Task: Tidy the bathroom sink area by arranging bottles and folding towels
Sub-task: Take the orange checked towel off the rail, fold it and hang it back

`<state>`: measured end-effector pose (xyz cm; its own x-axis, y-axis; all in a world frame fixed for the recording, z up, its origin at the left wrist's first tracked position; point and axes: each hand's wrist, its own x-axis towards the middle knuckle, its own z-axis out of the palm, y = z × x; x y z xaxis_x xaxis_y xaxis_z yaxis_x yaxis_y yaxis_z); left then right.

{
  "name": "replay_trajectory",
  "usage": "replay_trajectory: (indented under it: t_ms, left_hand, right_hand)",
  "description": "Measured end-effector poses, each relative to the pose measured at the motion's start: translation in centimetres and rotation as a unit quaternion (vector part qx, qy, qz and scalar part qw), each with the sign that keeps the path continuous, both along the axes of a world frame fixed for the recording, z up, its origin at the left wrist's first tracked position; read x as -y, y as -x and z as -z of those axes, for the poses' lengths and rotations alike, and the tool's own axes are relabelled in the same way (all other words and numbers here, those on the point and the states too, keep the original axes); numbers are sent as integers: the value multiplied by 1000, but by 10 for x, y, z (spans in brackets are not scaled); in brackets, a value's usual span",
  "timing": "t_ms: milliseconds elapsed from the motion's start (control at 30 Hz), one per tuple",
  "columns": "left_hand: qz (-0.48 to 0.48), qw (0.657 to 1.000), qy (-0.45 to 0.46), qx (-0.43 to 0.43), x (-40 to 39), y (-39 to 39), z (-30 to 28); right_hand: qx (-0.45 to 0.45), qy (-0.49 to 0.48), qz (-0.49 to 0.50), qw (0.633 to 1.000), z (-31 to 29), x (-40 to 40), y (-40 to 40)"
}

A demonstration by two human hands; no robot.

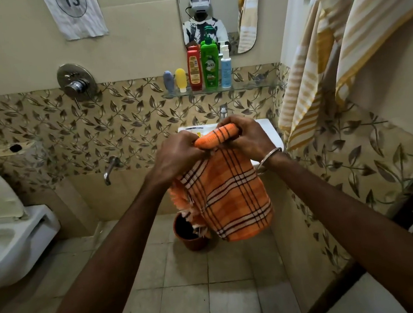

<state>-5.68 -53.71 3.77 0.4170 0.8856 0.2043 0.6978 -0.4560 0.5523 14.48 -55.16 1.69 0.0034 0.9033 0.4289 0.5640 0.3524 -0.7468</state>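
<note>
The left hand (175, 151) and the right hand (246, 138) both grip the top fold of the orange towel (231, 194). The fold runs sideways between them, the rest hangs down, in front of the sink (272, 130).

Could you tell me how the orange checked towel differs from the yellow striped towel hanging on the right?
The orange checked towel is gripped by the left hand and the right hand, its top rolled over; the yellow striped towel hangs untouched by the wall. The orange one has dark and white crossing lines; the yellow one has plain stripes. Both hang down loosely.
</note>
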Motion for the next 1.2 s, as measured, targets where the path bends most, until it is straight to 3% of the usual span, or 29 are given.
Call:
replay_trajectory:
  t_ms: [167,333,467,600,733,767,867,1000,1200]
  left_hand:
    - [-24,974,143,176,-3,-4,6]
    - [-78,858,310,402,-6,-3,7]
    - [-102,804,326,486,-16,3,7]
    - [-116,792,282,528,-15,6,2]
    - [-125,796,253,536,-14,8,2]
    - [-124,797,248,536,-14,9,2]
    - [-124,799,245,534,-15,16,6]
    - [-135,803,245,527,-17,30,10]
    - [-149,803,253,519,-14,45,22]
  right_hand:
    - [-7,32,51,998,23,12,7]
    - [-26,140,128,982,66,25,9]
    - [-54,264,168,948,107,30,12]
    - [-99,336,195,916,135,26,16]
    - [-280,477,101,827,132,32,21]
    - [-297,479,88,821,131,31,22]
    - [-388,429,92,810,127,27,22]
    - [-602,347,94,713,125,20,5]
    - [-683,248,130,675,124,10,-22]
